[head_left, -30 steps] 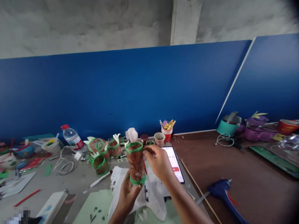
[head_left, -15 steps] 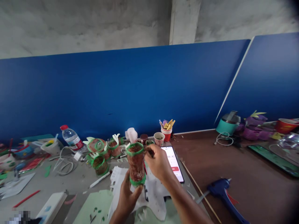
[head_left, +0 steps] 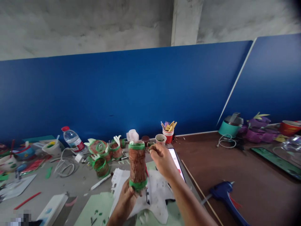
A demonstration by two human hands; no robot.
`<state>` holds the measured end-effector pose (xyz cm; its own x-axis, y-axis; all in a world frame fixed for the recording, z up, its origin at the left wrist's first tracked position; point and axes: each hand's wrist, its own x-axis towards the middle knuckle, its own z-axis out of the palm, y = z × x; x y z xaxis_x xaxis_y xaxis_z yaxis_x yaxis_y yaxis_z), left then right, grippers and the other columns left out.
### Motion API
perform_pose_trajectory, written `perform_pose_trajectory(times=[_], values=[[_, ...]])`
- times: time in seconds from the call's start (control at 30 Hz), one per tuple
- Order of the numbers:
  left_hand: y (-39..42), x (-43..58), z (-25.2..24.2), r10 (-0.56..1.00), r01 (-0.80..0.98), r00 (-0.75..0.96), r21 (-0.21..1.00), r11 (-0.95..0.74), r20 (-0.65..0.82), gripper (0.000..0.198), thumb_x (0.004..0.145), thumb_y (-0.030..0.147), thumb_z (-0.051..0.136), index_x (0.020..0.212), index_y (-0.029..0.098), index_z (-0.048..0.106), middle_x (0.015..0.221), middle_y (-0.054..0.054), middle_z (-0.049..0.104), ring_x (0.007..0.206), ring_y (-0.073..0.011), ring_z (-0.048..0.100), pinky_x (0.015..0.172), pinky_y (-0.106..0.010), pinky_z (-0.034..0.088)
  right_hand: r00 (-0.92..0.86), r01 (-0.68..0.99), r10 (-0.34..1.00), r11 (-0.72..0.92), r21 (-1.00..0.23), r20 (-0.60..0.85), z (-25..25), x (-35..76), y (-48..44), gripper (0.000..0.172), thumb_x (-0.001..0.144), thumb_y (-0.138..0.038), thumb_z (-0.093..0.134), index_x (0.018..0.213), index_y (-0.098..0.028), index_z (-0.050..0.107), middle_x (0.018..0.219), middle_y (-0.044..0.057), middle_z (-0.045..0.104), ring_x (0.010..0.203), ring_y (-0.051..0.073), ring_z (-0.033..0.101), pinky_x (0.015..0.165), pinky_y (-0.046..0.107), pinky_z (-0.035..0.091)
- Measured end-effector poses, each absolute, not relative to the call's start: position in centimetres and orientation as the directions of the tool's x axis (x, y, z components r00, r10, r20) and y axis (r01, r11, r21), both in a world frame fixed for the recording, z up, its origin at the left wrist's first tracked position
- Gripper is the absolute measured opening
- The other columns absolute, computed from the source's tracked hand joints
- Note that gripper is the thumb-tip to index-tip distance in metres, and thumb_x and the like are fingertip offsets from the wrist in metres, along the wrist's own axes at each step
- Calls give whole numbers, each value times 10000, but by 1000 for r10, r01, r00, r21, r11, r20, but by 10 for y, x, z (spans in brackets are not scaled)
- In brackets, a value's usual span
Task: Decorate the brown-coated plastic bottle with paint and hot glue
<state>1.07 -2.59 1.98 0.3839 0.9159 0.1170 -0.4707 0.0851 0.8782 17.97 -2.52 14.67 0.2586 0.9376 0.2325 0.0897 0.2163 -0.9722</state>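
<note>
My left hand [head_left: 125, 201] grips the base of a brown-painted plastic bottle [head_left: 137, 164] with green bands at its top and bottom, and holds it upright above the table. My right hand [head_left: 163, 161] hovers just right of the bottle's top with thumb and fingers pinched together; what they pinch, if anything, is too small to make out. White paper cutouts [head_left: 155, 196] lie on a pale green sheet [head_left: 94, 210] below both hands. A phone [head_left: 176, 163] with a lit screen lies partly hidden behind my right hand.
Several similar brown and green bottle pieces [head_left: 101, 153] stand at left beside a water bottle [head_left: 71, 138] and a white cable [head_left: 64, 164]. Small cups [head_left: 164, 136] stand by the blue partition. A blue glue gun [head_left: 225, 196] lies at right. A teal pot [head_left: 229, 125] and purple crafts [head_left: 257, 130] sit farther right.
My left hand raised the bottle and turned it more upright. My right hand came off the bottle's rim and moved slightly right and up, fingers still pinched.
</note>
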Motion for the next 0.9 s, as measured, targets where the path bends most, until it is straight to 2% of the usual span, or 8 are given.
perform_pose_trajectory(times=[0.13,0.2,0.33,0.53,0.73,0.83,0.9], values=[[-29,10,31,868,-533,490,816,222,84,532,625,652,728,913,206,762,799,-65,697,539,-119,492,698,-353,498,232,70,948,208,-976,219,148,179,-28,132,726,-318,498,712,-191,531,542,-70,370,466,93,297,425,216,239],[-29,7,34,856,-551,515,780,297,38,545,609,671,727,913,221,770,820,-70,708,577,-140,537,732,-370,502,233,69,947,213,-975,223,148,179,-28,119,738,-306,493,714,-193,522,554,-66,377,474,93,306,427,215,242],[-26,0,31,823,-552,567,731,403,-26,672,552,715,730,996,211,762,854,-100,723,774,-231,645,786,-407,509,263,91,923,268,-959,282,146,181,-27,101,758,-271,495,717,-187,533,601,-42,438,522,103,371,455,212,288],[-17,-10,19,843,-602,538,694,396,-14,679,600,719,692,1098,260,723,923,-76,738,850,-241,665,831,-439,521,319,82,899,290,-954,300,145,190,-25,106,765,-276,502,711,-192,537,578,-52,401,499,101,325,453,222,258],[-17,-10,16,856,-595,512,690,413,-70,609,588,717,706,946,229,770,916,-95,751,834,-243,675,846,-448,518,204,165,929,278,-946,308,148,189,-29,270,858,-395,483,696,-187,543,610,-27,448,576,130,407,526,244,305],[-17,-9,19,863,-593,499,696,405,-77,597,586,715,709,926,227,770,918,-91,749,819,-226,676,847,-435,521,209,156,927,283,-946,312,144,187,-27,338,902,-433,438,682,-191,522,619,-21,462,581,133,419,539,253,310],[-18,-8,22,866,-594,494,697,403,-80,581,583,700,722,907,220,772,896,-84,751,730,-190,664,833,-418,528,230,127,923,286,-950,309,139,187,-24,354,916,-445,427,688,-191,518,627,-16,475,577,131,420,539,255,313]])
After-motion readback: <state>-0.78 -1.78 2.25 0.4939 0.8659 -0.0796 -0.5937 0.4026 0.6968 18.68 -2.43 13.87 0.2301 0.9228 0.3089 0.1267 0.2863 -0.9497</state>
